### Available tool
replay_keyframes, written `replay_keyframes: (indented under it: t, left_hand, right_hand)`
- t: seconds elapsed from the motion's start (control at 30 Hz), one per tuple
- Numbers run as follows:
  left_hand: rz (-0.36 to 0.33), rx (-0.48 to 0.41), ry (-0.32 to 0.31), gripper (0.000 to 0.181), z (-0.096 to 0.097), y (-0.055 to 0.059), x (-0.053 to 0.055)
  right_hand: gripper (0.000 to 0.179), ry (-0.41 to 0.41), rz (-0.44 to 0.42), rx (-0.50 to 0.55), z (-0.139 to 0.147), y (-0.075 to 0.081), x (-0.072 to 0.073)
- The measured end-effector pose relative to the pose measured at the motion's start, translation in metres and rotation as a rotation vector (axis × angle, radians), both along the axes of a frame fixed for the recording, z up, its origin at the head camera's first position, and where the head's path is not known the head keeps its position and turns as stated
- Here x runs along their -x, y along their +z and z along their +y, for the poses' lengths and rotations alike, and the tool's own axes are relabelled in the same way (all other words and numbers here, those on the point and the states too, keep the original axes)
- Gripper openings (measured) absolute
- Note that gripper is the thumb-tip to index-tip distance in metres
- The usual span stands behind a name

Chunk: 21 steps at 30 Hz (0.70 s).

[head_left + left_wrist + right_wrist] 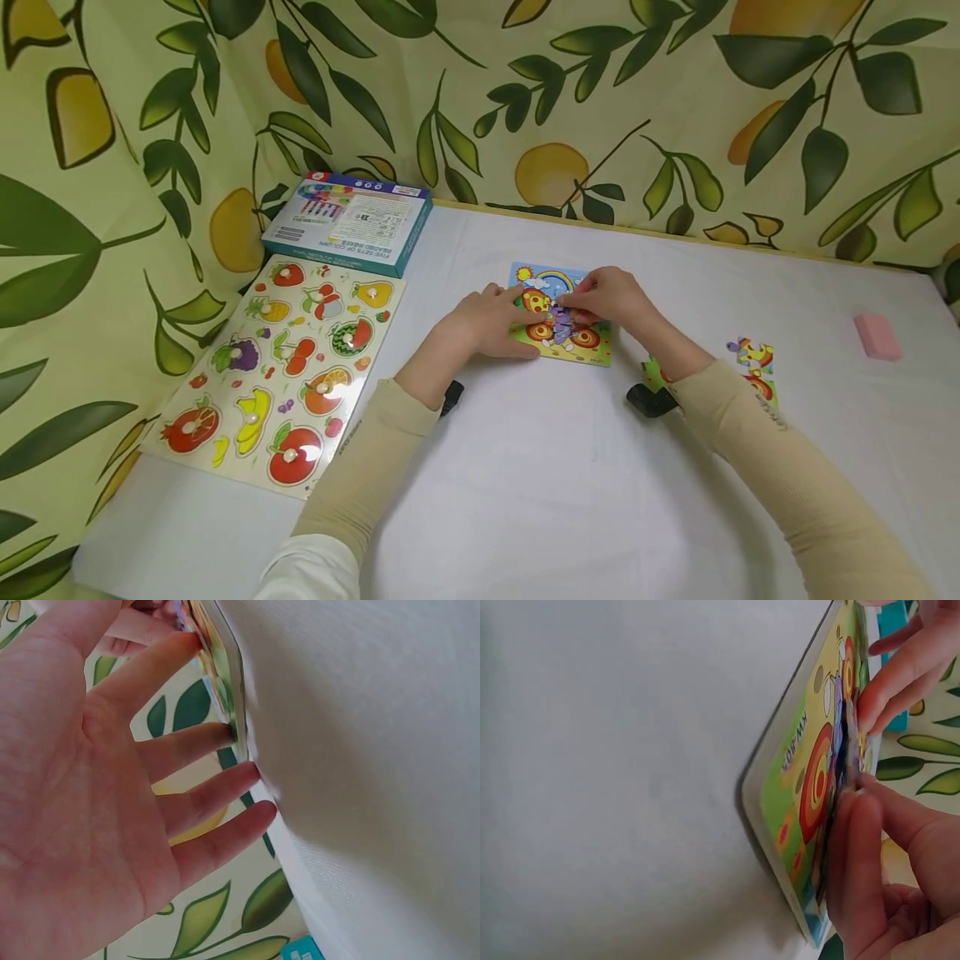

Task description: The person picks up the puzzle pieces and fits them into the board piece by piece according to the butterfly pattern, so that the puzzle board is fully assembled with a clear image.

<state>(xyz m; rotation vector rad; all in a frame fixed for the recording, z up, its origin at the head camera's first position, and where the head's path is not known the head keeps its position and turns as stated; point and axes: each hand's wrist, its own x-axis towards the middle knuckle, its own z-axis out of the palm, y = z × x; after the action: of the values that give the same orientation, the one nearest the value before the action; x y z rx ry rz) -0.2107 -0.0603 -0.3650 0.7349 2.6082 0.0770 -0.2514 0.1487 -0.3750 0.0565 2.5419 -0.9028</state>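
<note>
Nearest us, two beige sleeves point(795, 475) cross a white table point(525, 475), a knobbed fruit board point(279, 392) between 8 and 9 o'clock from centre, loose puzzle pieces point(763, 357) between 3 and 4. Midway, we see the right hand point(613, 296) pinch a puzzle piece point(850, 750) at a butterfly puzzle board point(562, 351), whose 9-o'clock side the left hand point(491, 321) touches, straight-fingered. Farther, a teal-sided box point(347, 222) lies at 10, leaf-print fabric point(675, 108) at 12.
</note>
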Motion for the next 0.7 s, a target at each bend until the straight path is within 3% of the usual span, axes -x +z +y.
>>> replay_keyframes:
  t: [0.17, 0.53, 0.7]
  left_hand:
    - [0.01, 0.012, -0.008, 0.061, 0.0, 0.001, 0.0]
    - [0.013, 0.007, -0.016, 0.059, 0.001, 0.002, 0.0]
    - [0.011, 0.005, -0.012, 0.059, 0.001, 0.002, -0.001]
  right_hand:
    - [0.04, 0.086, 0.098, -0.085, -0.004, -0.002, 0.002]
    - [0.043, 0.151, 0.102, -0.173, -0.006, 0.002, 0.009]
    - [0.05, 0.143, 0.094, -0.206, -0.007, 0.002, 0.011]
